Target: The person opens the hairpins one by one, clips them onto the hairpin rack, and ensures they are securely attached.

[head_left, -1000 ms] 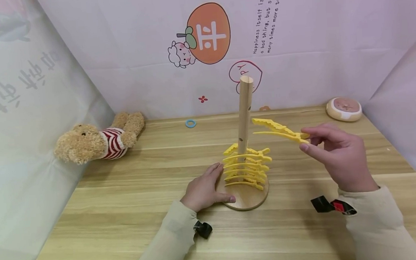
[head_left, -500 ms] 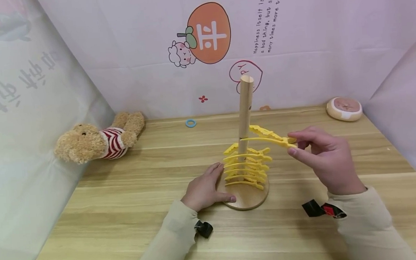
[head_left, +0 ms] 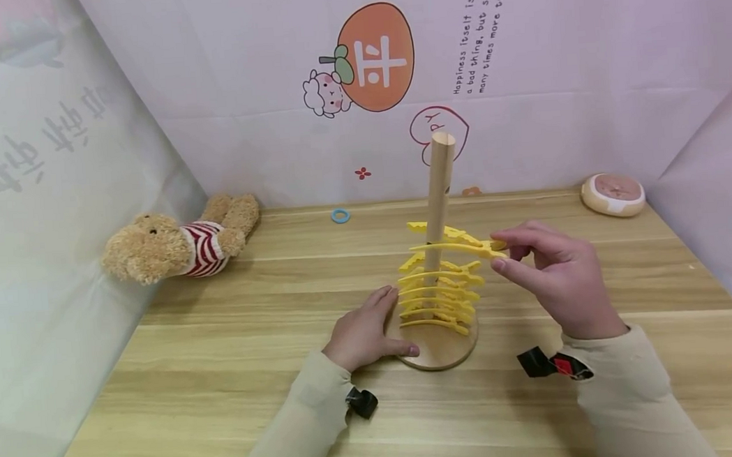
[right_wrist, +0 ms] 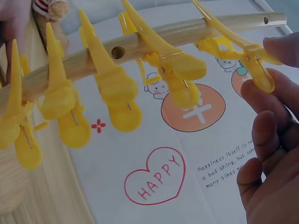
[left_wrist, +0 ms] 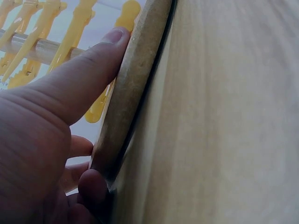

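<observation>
My right hand [head_left: 554, 276] pinches the handles of a yellow alligator hair clip [head_left: 477, 250] between thumb and fingers. The clip's two jaws are spread, one on either side of an upright wooden post [head_left: 441, 175]. Below it, several yellow clips [head_left: 447, 274] are clamped on the same post in a stack. The post rises from a round wooden base [head_left: 437, 355]. My left hand [head_left: 361, 332] grips this base at its left rim. In the left wrist view, the left thumb [left_wrist: 88, 70] lies on the base's upper face, with fingers curled at its edge.
A teddy bear [head_left: 153, 248] in a striped shirt lies at the left back of the wooden table [head_left: 276, 402]. A blue ring [head_left: 340, 216] is near the back edge. A round beige and pink object [head_left: 613, 194] stands at the right back corner.
My right hand has moved left and brought the spread clip from beside the post to around it. My left hand stays on the base. The whole head view has shifted slightly.
</observation>
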Available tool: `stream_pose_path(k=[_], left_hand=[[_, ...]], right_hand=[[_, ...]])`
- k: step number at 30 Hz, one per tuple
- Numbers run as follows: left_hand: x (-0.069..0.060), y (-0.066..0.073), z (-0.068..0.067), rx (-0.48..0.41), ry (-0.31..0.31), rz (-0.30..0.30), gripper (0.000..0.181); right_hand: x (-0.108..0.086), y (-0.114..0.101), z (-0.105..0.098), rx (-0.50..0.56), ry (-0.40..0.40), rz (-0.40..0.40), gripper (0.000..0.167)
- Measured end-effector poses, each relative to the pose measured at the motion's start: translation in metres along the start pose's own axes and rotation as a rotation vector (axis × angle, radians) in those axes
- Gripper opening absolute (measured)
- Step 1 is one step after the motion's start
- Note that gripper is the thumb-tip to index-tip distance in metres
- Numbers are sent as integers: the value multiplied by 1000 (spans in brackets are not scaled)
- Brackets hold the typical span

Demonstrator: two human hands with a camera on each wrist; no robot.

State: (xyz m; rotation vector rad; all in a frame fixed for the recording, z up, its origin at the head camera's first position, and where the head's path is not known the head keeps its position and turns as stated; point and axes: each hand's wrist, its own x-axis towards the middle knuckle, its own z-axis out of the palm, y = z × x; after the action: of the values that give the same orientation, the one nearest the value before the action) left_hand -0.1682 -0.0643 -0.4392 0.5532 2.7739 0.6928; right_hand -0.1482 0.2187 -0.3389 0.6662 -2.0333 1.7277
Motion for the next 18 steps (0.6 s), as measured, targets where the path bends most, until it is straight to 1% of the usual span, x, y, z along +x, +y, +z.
stream_pose_path(k=[2, 5, 8, 12, 15, 18], left_hand=[[0, 0, -1, -4, 0, 1, 111], [0, 0, -1, -5, -1, -1, 111], [0, 0, -1, -1, -2, -6, 110], [0, -1, 0, 4, -6, -11, 110], [0, 0, 0, 3, -5, -13, 109], [1, 0, 0, 3, -1, -10, 109]], right_hand=[[1, 0, -1, -20, -12, -13, 32], [1, 0, -2, -56, -27, -11, 34], [1, 0, -2, -119, -37, -13, 36], [0, 0, -2, -189, -59, -43, 37], [0, 1, -2, -212, -83, -53, 37], [-1, 3, -1, -209, -99, -44, 36]])
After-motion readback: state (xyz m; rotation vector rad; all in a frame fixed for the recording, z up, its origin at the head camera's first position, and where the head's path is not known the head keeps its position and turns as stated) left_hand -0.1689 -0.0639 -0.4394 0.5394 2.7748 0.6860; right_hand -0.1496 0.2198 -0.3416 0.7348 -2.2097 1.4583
